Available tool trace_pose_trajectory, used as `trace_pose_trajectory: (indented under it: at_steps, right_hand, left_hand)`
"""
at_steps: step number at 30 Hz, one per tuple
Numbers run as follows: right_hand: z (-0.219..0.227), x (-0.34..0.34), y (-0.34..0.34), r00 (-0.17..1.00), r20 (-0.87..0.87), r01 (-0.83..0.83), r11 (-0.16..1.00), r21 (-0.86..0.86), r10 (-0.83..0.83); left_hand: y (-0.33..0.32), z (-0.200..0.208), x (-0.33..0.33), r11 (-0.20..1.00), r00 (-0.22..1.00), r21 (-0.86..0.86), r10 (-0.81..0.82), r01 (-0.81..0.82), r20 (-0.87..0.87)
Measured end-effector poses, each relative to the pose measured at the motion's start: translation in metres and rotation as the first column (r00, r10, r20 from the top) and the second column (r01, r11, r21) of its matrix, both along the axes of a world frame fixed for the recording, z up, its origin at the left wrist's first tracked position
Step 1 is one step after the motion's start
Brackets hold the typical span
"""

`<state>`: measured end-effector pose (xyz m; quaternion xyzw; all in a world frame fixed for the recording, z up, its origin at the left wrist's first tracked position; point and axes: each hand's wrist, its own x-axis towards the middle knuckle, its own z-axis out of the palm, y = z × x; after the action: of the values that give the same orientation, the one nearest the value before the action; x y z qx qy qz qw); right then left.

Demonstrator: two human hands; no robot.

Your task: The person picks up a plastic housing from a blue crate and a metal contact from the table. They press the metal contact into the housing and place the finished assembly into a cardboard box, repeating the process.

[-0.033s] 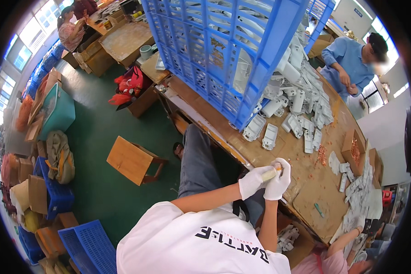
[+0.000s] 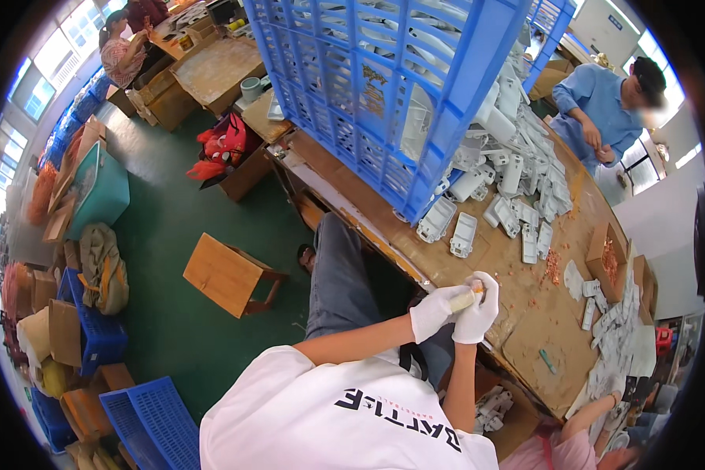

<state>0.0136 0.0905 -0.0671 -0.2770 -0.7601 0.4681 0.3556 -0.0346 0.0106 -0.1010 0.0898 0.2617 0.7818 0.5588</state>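
My left hand (image 2: 435,315), in a white glove, is closed on a small pale plastic piece (image 2: 462,301). Close against it, my gloved right hand (image 2: 479,315) is curled with its fingers pinched at the piece's upper end. A tiny orange-copper part (image 2: 479,287) shows between the fingertips; its exact shape is too small to tell. Both hands are just over the near edge of the worktable (image 2: 478,262). Two white plastic housings with compartments, one of them a loose housing (image 2: 463,235), lie beyond my hands, beside a heap of similar white housings (image 2: 536,168).
A tall blue crate (image 2: 352,102) full of white parts stands on the table. Copper-coloured bits (image 2: 552,266) lie near a small cardboard box (image 2: 605,262). A green-handled tool (image 2: 547,360) rests nearer. A wooden stool (image 2: 225,274) stands left. Co-workers sit around, one in blue (image 2: 595,102) across the table.
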Motion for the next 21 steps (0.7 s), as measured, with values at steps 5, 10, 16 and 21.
trace_pose_trajectory:
  at_steps: [5,10,16,21]
  right_hand:
    - [0.001,0.0,-0.001,0.999,0.023,-0.029,1.0,-0.005,0.029]
    - [-0.01,0.002,0.001,0.998,0.002,-0.056,0.997,-0.057,0.056]
    - [-0.02,0.005,0.006,0.997,0.009,-0.077,0.996,-0.046,0.077]
    - [-0.012,0.005,0.002,0.992,0.043,-0.111,0.989,-0.102,0.116]
  left_hand:
    - [-0.004,0.007,-0.004,0.998,0.994,-0.046,-0.053,0.049,-0.1]
    - [-0.003,-0.006,-0.002,0.996,0.979,-0.06,-0.073,0.063,-0.19]
    - [-0.008,0.001,-0.003,0.99,0.966,-0.116,-0.107,0.081,-0.234]
    - [-0.015,0.007,-0.006,0.994,0.969,-0.075,-0.1,0.085,-0.227]
